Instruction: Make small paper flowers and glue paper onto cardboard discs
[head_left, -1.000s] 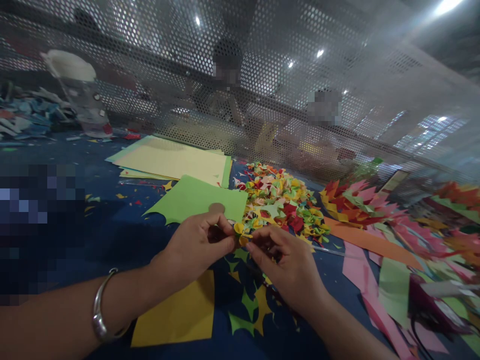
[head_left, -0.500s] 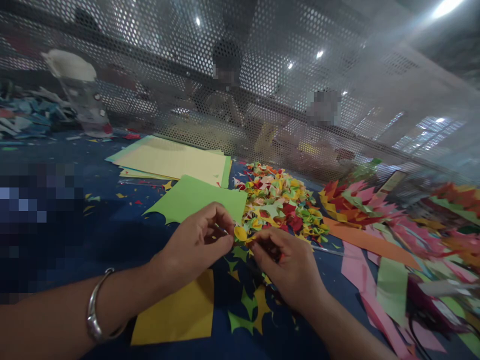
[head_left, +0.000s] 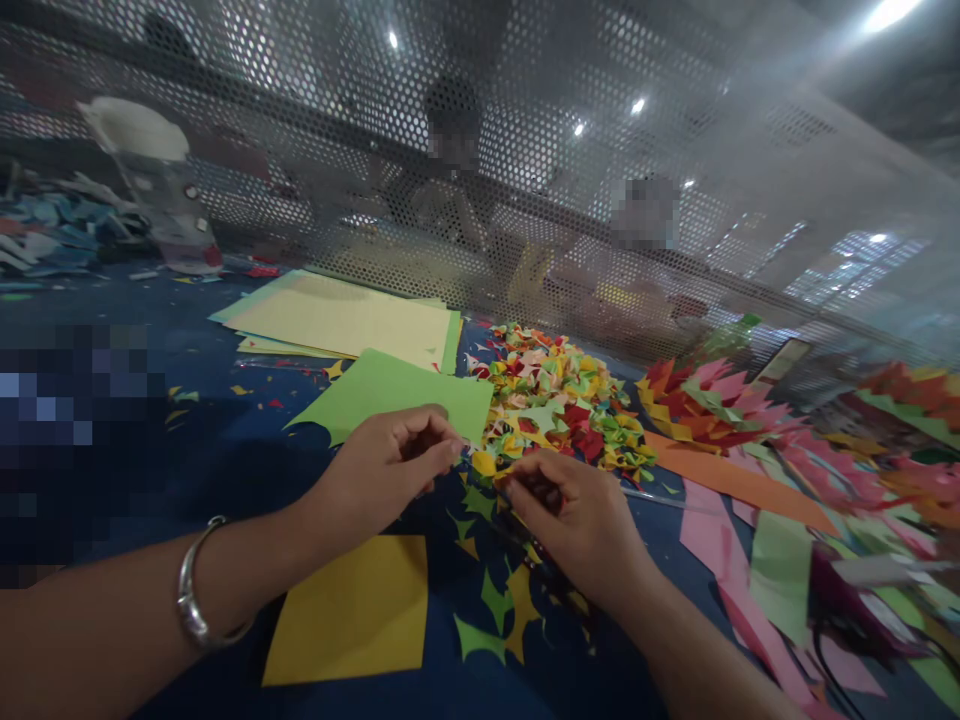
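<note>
My right hand (head_left: 574, 520) pinches a small curled yellow paper piece (head_left: 484, 463) between thumb and fingertips. A dark, blurred object shows beneath that hand, too unclear to name. My left hand (head_left: 394, 470), wearing a silver bangle at the wrist, has thumb and fingertips pressed together just left of the yellow piece, apart from it. Whether anything is between those fingertips is hidden. Behind my left hand lies a green paper sheet (head_left: 397, 385) with scalloped cut edges. Below it is a yellow paper sheet (head_left: 352, 615). Green and yellow offcuts (head_left: 495, 600) lie between my forearms.
Beyond my hands rises a heap of curled paper pieces (head_left: 562, 385). A stack of pale paper (head_left: 352, 310) lies at back left. Pink paper strips (head_left: 709, 535) and a purple corded tool (head_left: 862, 600) occupy the right. A perforated screen (head_left: 337, 140) stands behind, people beyond it.
My left hand has drawn slightly left, off the yellow paper piece, its fingers curling closer together. My right hand stays nearly in place, still pinching the piece.
</note>
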